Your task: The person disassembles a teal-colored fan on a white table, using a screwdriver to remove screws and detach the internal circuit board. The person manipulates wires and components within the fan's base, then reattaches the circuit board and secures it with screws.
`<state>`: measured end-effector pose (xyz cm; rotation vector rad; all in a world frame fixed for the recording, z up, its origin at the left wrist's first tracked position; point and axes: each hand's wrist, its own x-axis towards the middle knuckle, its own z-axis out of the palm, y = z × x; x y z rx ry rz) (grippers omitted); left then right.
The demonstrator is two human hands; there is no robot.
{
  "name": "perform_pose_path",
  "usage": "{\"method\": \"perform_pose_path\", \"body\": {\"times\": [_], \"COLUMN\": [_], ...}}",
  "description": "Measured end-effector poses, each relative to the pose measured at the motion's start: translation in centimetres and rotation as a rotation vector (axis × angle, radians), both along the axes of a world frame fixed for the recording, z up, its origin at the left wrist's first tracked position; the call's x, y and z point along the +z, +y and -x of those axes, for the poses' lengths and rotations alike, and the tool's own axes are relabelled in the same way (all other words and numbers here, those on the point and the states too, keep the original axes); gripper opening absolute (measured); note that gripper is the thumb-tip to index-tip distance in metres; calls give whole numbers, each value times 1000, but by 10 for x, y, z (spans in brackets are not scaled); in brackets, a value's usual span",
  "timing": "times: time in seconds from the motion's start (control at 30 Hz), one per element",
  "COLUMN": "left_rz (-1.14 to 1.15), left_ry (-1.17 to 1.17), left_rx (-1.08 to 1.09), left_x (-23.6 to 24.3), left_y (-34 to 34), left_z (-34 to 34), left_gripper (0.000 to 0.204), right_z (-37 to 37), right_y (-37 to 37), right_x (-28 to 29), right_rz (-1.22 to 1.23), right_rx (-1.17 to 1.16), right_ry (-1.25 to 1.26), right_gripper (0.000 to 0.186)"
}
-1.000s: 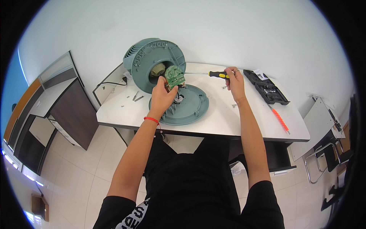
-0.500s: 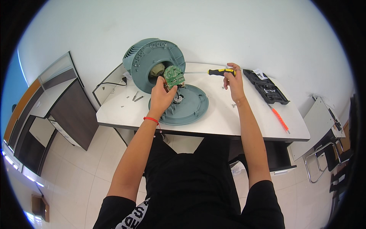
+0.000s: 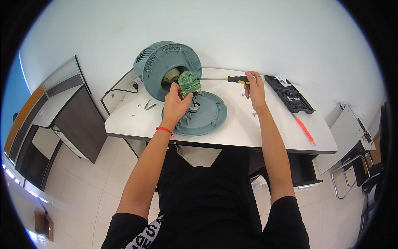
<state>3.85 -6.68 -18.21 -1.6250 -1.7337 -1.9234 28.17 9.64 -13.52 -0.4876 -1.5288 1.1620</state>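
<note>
A green circuit board [image 3: 189, 81] is gripped at its lower edge by my left hand [image 3: 177, 102]. It is held up in front of the round opening of a grey-green slatted housing [image 3: 188, 56], which lies tipped on its side. Below, a round grey-green base plate [image 3: 209, 118] lies flat, with dark wires running up toward the board. My right hand [image 3: 256, 88] is closed on the handle of a black-and-yellow screwdriver [image 3: 237, 79]. The shaft points left and its tip reaches the board's right edge; whether it sits in a screw cannot be made out.
On the right of the white table [image 3: 240, 133] lie an open black tool case [image 3: 293, 96] and an orange twisted-shaft tool [image 3: 305, 130]. Small metal pieces [image 3: 149, 105] and a black power cord [image 3: 121, 90] are at the left. Tiny screws [image 3: 254, 114] lie near my right wrist.
My right hand's fingers have shifted and curled further around the screwdriver handle, which appears turned. My left hand and the circuit board stay in place.
</note>
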Motion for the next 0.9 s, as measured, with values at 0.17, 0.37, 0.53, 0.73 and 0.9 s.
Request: {"method": "perform_pose_path", "body": {"times": [0.17, 0.37, 0.53, 0.73, 0.9], "left_rz": [9, 5, 0, 14, -5], "left_ry": [-15, -16, -16, -18, -4], "left_rx": [-9, 3, -9, -17, -12], "left_x": [2, -2, -2, 0, -1], "left_y": [-1, 2, 2, 0, -1], "left_z": [-2, 2, 1, 0, 0], "left_gripper": [33, 33, 33, 33, 33], "right_z": [-3, -4, -3, -1, -2], "right_y": [-5, -4, -8, -5, -9], "right_x": [0, 1, 2, 0, 4], "right_rz": [39, -3, -24, -9, -2], "right_rx": [83, 52, 30, 17, -59], "right_ry": [67, -9, -16, 46, -46], "right_gripper": [22, 24, 26, 22, 22]}}
